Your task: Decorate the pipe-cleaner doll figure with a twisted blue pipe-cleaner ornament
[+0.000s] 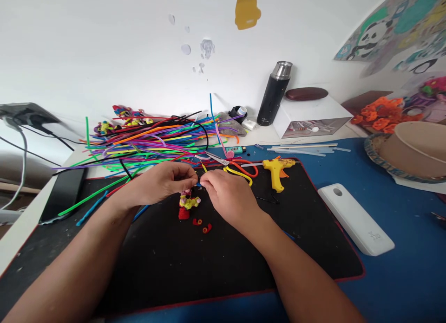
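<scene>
Bare hands: left hand (177,181) and right hand (226,190) meet at the centre of the frame, fingertips pinched closely on a small bright blue piece (198,184), mostly hidden by the fingers.
Finished so far: one small figure in yellow, red and pink fuzzy material (189,202) appears largely shaped, just below the left hand; whether it stands free or touches the fingers is unclear.
Loose parts: two small red curls with orange-yellow rings (208,228) lie apart from the figure, on the black mat with red edging (195,272), seemingly unattached.
Remaining: the blue piece, judging by the pinch, is in mid-shaping; no join to the figure shows.
Blue piece: slim and vivid, a mere sliver between the fingertips, its full length and ends out of sight.
Figure: bumpy yellow middle, solid red block at the lower end, pale pink tips, upper part partly covered.
Supplies: multicoloured fuzzy craft stems (156,142) heap across the upper left; red-and-yellow-handled scissors (244,169) and a yellow glue gun (276,172) lie right of centre.
</scene>
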{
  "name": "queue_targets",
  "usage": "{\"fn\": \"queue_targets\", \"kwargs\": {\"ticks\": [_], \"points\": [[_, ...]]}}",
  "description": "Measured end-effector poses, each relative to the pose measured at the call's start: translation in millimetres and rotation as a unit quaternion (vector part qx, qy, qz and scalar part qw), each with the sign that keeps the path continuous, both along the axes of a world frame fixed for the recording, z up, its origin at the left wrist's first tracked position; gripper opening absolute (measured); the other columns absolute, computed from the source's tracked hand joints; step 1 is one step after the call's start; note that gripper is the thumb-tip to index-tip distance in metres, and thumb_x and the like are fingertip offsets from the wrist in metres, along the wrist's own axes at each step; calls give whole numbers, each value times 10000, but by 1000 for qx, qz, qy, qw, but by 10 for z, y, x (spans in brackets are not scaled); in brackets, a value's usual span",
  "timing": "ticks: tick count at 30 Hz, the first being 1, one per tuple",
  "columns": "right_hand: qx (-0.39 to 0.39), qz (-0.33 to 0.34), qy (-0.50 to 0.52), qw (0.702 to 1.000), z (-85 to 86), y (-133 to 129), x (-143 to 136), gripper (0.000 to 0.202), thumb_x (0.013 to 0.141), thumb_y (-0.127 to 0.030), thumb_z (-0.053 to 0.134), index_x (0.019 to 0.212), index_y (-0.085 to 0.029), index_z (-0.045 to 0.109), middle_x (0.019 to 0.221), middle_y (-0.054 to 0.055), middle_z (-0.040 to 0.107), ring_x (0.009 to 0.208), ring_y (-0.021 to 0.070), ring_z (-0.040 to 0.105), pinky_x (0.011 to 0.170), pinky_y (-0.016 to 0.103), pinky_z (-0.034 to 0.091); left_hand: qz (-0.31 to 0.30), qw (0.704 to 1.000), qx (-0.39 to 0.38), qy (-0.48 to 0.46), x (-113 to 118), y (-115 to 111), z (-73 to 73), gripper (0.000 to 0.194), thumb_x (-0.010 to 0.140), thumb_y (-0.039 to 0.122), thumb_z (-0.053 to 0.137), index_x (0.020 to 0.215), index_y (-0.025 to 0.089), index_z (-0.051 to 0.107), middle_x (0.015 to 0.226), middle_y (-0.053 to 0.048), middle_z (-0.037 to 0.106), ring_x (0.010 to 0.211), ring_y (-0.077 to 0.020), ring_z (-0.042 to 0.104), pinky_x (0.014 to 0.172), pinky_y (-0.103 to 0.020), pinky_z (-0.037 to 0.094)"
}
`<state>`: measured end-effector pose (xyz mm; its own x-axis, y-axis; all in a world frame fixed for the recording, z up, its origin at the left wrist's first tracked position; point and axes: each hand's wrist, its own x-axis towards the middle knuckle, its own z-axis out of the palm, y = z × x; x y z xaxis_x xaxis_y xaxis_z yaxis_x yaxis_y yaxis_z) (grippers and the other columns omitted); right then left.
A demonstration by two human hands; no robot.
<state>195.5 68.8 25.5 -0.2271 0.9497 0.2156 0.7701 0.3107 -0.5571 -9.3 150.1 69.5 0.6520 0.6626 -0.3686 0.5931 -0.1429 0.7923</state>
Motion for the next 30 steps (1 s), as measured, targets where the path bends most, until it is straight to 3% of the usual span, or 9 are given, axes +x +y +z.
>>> {"fn": "queue_targets", "kwargs": {"ticks": [13, 21, 30], "points": [[-30, -10, 36, 999, 55, 2, -7, 133, 1072, -216, 603, 1016, -211, 724, 1006, 38, 785, 871, 187, 704, 687, 293, 379, 6, 998, -46, -31, 68, -36, -40, 352, 887, 565, 692, 871, 215, 669, 709, 12, 682, 622, -179, 661, 593, -263, 499], [-20, -18, 67, 997, 87, -6, 27, 107, 1035, -228, 678, 1118, -242, 745, 1118, 33, 807, 999, 210, 738, 778, 292, 456, 12, 999, 26, -22, -32, 32, 17, 391, 901, 587, 674, 878, 199, 709, 766, -4, 692, 707, -183, 626, 647, -254, 482], [-19, -3, 60, 998, 61, -6, 12, 119, 1037, -162, 631, 994, -220, 727, 976, 21, 776, 867, 175, 697, 719, 281, 400, 6, 1000, 25, -3, -14, 15, 31, 371, 885, 571, 685, 845, 203, 700, 746, 1, 674, 695, -177, 603, 613, -240, 448]]}}
